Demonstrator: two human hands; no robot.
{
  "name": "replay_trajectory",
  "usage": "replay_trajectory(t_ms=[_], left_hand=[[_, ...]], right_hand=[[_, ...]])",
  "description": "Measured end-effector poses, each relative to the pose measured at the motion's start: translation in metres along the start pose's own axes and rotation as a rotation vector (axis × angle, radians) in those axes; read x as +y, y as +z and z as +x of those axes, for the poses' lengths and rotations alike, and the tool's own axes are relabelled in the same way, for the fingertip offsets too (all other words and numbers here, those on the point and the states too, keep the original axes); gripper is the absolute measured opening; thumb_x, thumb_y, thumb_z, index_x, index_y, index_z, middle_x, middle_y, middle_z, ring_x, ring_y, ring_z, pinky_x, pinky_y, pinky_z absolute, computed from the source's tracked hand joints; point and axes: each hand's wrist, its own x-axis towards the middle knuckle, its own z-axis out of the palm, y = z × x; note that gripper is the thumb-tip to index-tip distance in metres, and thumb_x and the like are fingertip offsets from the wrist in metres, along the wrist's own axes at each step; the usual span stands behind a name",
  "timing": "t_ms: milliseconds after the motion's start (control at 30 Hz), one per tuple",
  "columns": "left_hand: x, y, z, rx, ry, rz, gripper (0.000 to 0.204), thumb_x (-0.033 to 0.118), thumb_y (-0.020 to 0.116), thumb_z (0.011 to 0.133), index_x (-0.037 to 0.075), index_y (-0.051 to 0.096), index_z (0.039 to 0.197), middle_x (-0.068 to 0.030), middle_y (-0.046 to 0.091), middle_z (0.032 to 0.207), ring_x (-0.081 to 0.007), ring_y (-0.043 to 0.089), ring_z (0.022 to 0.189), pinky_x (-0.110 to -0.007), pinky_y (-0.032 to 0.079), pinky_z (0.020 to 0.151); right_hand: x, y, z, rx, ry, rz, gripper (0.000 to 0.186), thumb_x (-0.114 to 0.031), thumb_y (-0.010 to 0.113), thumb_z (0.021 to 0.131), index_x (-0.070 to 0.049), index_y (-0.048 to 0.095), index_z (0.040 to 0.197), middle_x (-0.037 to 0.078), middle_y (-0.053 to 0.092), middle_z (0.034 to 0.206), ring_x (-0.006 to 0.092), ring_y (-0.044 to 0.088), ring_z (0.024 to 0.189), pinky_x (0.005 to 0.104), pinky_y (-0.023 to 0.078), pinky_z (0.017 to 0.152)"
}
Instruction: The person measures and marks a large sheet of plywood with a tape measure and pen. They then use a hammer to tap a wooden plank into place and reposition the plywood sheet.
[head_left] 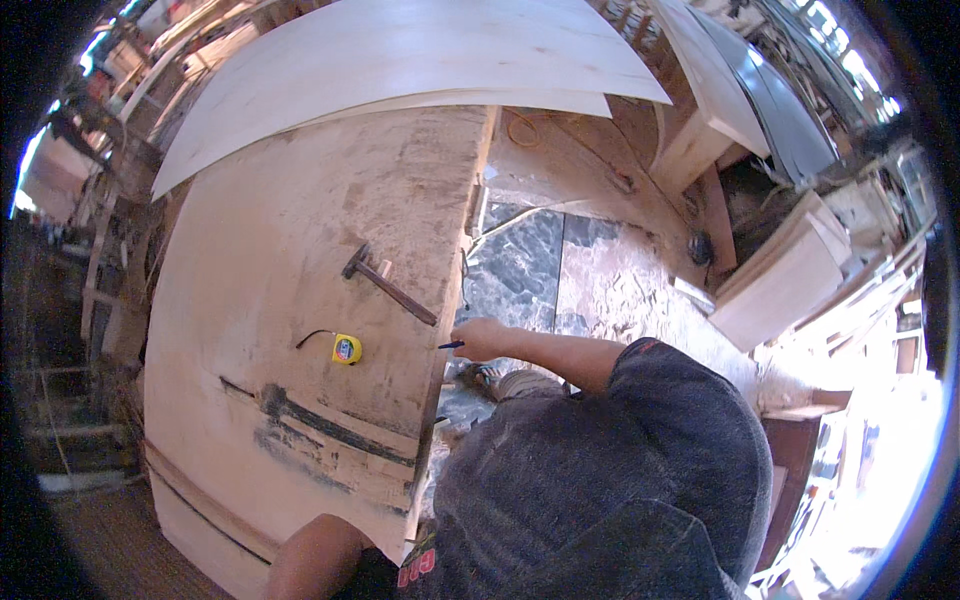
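Note:
My right hand (477, 338) is at the right edge of the wooden workbench (220, 260), closed round a blue pen (452, 344) whose tip points left. Just beyond it on the bench lies a hammer (395, 292) with a wooden handle, beside a small wooden piece. A yellow tape measure (347, 349) with a dark strap lies left of my hand. My left arm (320, 555) shows at the lower edge; its hand is out of sight. Dark streaks mark the board's lower part.
Pale sheets (420, 50) lie across the bench's far end. To the right are the dusty floor (620, 290) with cords, leaning panels (775, 270), stacked boards and a dark object (700, 248). My foot (488, 375) shows below the bench edge. Timber clutter (100, 280) lines the left.

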Motion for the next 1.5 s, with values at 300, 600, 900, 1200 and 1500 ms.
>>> replay_trajectory(t_ms=[300,600,900,1200,1500], left_hand=[[0.043,0.028,0.006,-0.398,-0.038,-0.195,0.014,0.022,0.059,0.073,0.01,0.061,0.08,-0.0085,0.062,0.087,-0.0201,0.057,0.082,-0.036,0.046,0.069],[0.092,0.1,0.017,-0.316,-0.208,-0.197,0.019,0.02,0.056,0.072,0.01,0.062,0.086,-0.0106,0.063,0.098,-0.0234,0.058,0.097,-0.039,0.046,0.081],[0.096,0.164,0.027,0.184,-0.232,0.186,0.041,0.02,0.053,0.074,0.007,0.058,0.113,-0.0128,0.058,0.118,-0.0249,0.05,0.114,-0.045,0.036,0.099],[0.101,0.148,0.031,-0.059,-0.218,0.083,0.04,0.021,0.052,0.076,0.007,0.057,0.114,-0.0122,0.057,0.119,-0.0257,0.05,0.115,-0.047,0.036,0.099],[0.08,0.127,0.022,-0.008,-0.228,0.082,0.035,0.022,0.049,0.083,0.008,0.055,0.114,-0.0128,0.055,0.119,-0.0292,0.05,0.114,-0.051,0.038,0.096]], right_hand=[[-0.005,0.031,-0.07,0.004,0.162,0.038,0.032,-0.036,0.058,0.079,-0.006,0.064,0.089,0.018,0.064,0.085,0.0373,0.061,0.083,0.0478,0.048,0.074],[-0.05,0.059,-0.066,-0.087,0.115,-0.012,0.033,-0.037,0.06,0.077,-0.01,0.064,0.096,0.018,0.063,0.089,0.0363,0.061,0.088,0.0481,0.048,0.075],[-0.077,0.05,-0.063,-0.072,0.053,-0.029,0.029,-0.035,0.06,0.077,-0.011,0.065,0.093,0.018,0.064,0.085,0.0375,0.061,0.082,0.0479,0.047,0.072],[-0.079,0.053,-0.055,-0.105,-0.014,-0.042,0.031,-0.034,0.06,0.076,-0.009,0.064,0.095,0.018,0.063,0.087,0.0371,0.06,0.085,0.0483,0.047,0.074],[-0.06,0.045,-0.065,-0.107,0.057,-0.063,0.031,-0.035,0.058,0.077,-0.009,0.065,0.092,0.018,0.064,0.089,0.0363,0.061,0.087,0.0475,0.048,0.075]])
